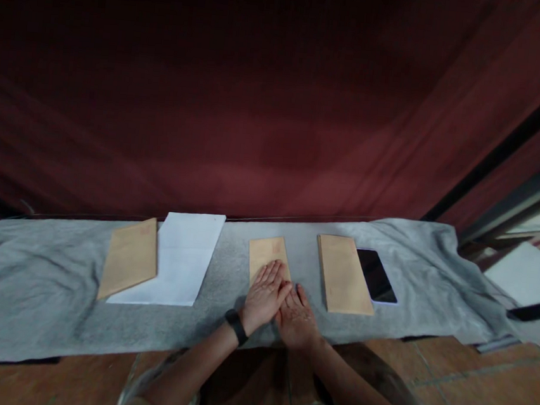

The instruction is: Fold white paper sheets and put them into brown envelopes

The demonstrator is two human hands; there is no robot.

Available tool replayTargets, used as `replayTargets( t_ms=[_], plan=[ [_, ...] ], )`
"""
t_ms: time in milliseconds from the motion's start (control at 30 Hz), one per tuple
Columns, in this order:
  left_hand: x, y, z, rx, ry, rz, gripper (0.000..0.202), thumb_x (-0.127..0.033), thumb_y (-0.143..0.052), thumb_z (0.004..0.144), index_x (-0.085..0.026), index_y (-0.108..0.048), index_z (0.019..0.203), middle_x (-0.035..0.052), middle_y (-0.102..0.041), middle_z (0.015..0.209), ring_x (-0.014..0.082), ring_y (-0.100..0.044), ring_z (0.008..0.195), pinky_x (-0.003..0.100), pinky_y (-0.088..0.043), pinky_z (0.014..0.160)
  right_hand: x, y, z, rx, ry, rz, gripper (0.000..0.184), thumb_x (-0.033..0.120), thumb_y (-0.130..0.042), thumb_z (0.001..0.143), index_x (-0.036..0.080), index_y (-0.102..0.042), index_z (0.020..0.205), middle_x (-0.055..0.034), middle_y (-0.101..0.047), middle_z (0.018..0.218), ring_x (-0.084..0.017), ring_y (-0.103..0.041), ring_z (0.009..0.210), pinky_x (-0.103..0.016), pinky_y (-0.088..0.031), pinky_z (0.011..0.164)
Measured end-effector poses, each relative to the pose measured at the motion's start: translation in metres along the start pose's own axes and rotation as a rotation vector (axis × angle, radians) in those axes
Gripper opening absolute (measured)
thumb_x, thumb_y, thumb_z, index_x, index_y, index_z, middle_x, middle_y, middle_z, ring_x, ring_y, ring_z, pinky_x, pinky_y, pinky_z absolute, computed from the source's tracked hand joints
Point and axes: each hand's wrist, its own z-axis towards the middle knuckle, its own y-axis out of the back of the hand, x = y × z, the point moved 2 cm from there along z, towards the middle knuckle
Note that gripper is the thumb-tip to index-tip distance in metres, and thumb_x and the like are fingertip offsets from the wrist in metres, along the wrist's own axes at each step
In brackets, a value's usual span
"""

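Lying flat, fingers nearly together, the left hand (262, 296) and right hand (297, 320) are meeting over the envelope (265, 252), its long axis running ahead of the left fingertips.

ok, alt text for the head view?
The left hand lies flat over a brown envelope on grey cloth, the right hand against it. Further left, a second envelope overlaps white paper; to the right, an envelope stack sits beside a dark-screened phone.

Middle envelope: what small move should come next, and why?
Perhaps raise the left hand and right hand slightly: together they hide the lower part of the envelope, so whether it lies flat there cannot be seen.
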Motion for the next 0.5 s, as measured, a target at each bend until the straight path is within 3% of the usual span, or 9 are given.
replayTargets(
  t_ms=[167,267,500],
  plan=[
    [0.013,-0.005,0.019,0.016,0.046,0.049,0.059,-0.044,-0.025,0.105,-0.015,-0.033,0.156,0.0097,-0.03,0.163,0.0223,-0.024,0.153,0.046,-0.024,0.125,-0.002,-0.006,0.0,-0.074,0.026,-0.038,0.042,0.034,-0.047,0.101,0.013,-0.06,0.136,-0.0128,-0.058,0.144,-0.025,-0.045,0.141,-0.047,-0.025,0.122],
    [0.024,-0.008,0.023,0.001,0.09,0.072,0.059,-0.043,-0.023,0.105,-0.015,-0.029,0.157,0.0083,-0.029,0.164,0.0215,-0.023,0.153,0.044,-0.023,0.125,-0.002,-0.005,0.001,-0.083,0.029,-0.055,0.045,0.035,-0.046,0.102,0.013,-0.056,0.139,-0.012,-0.056,0.147,-0.024,-0.045,0.141,-0.046,-0.025,0.122],
    [0.047,-0.008,0.022,-0.031,0.202,0.147,0.063,-0.043,-0.023,0.105,-0.007,-0.031,0.156,0.0149,-0.033,0.161,0.0244,-0.027,0.151,0.044,-0.025,0.124,0.002,0.004,0.003,-0.083,-0.009,-0.083,0.051,0.035,-0.048,0.101,0.012,-0.048,0.146,-0.0141,-0.053,0.149,-0.025,-0.047,0.139,-0.045,-0.031,0.119]
  ],
)
